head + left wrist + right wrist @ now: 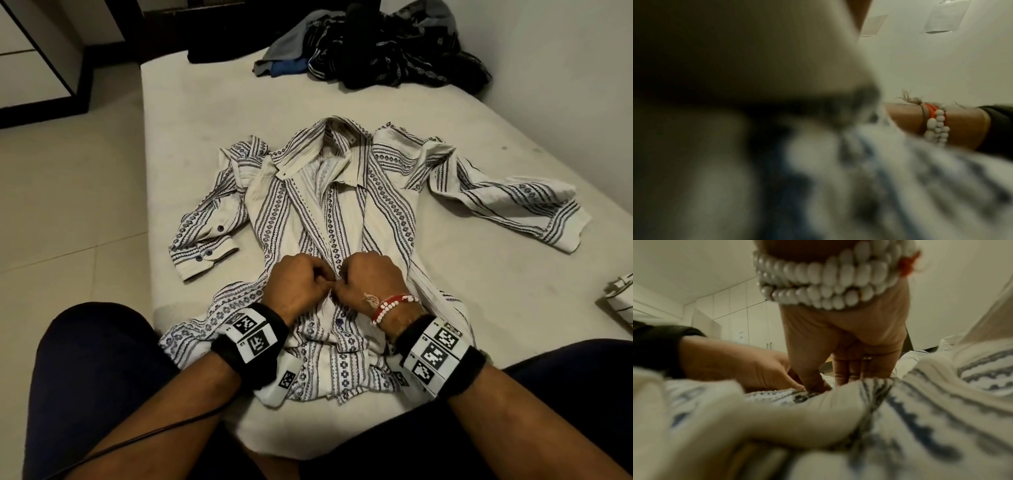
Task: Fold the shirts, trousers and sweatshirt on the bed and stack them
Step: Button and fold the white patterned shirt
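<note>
— While the left hand [301, 284] pinches one front edge of the patterned shirt [346, 219], why is the right hand [370, 281] pinching the other?

— Buttoning it, I'd guess, at the bed's [191, 113] near edge before folding.

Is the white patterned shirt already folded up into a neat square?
No, the white patterned shirt lies spread open on the bed, both sleeves flung out to the sides.

Patterned shirt [329, 219] flat on bed [185, 137], front up.
Cream with dark striped bands, collar at far end, sleeves spread left and right, placket open. Dark unfolded clothes pile [376, 44] at far right corner.
</note>
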